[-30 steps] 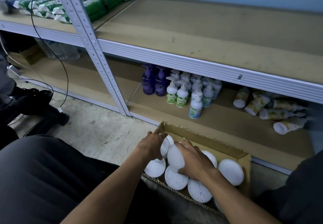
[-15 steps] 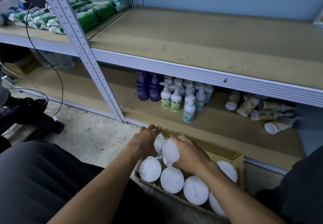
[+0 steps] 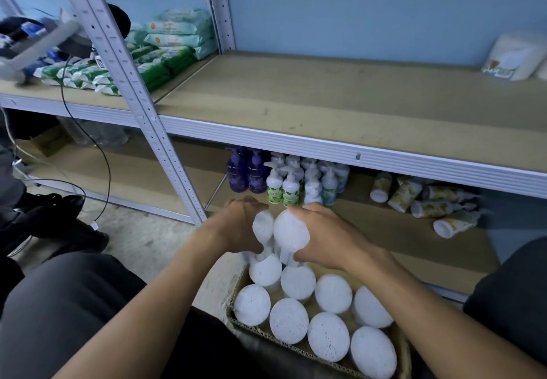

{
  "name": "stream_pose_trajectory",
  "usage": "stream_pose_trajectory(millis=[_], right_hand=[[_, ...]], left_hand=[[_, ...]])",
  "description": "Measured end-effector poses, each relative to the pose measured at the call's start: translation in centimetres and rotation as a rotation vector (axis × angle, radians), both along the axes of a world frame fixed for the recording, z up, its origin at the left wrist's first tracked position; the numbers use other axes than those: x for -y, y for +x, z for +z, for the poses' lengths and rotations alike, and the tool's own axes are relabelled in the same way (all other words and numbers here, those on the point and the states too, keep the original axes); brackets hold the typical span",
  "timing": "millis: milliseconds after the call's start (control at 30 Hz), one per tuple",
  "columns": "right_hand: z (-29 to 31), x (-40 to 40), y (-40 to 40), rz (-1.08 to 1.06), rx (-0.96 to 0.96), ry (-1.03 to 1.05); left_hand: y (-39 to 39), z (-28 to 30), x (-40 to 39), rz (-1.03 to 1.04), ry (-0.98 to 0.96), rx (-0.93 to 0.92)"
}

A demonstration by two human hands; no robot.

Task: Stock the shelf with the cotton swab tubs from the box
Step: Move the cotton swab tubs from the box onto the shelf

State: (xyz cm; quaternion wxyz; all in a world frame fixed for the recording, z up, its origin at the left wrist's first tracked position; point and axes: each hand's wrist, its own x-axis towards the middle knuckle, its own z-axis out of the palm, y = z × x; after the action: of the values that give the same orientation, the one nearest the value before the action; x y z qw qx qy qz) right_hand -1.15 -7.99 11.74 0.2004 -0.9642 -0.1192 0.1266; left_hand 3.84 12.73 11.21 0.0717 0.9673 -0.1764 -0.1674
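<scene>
Shop stockroom, metal shelving (image 3: 296, 144), toiletries (image 3: 284, 183)

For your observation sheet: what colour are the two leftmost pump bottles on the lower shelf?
Purple pump bottles, clearest in the head view.

left hand (image 3: 239, 226) and right hand (image 3: 327, 235) each grip a tub above the box (image 3: 403, 349).

Both lifted tubs are smeared with motion blur, so the left one (image 3: 262, 226) and right one (image 3: 291, 232) show no label detail. The box (image 3: 236, 324) runs off the bottom edge. The white bag (image 3: 515, 56) at upper right is cut off and its print's unreadable.
</scene>
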Motion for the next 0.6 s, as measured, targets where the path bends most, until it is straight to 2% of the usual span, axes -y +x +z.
stream_pose_trajectory(millis=[300, 600], right_hand=[[9.2, 2.1, -0.7, -0.021, 0.082, 0.009], [20.3, 7.7, -0.4, -0.145, 0.253, -0.099]], left_hand=[[-0.1, 11.7, 1.5, -0.079, 0.026, 0.057], [1.4, 23.2, 7.4, -0.197, 0.061, 0.267]])
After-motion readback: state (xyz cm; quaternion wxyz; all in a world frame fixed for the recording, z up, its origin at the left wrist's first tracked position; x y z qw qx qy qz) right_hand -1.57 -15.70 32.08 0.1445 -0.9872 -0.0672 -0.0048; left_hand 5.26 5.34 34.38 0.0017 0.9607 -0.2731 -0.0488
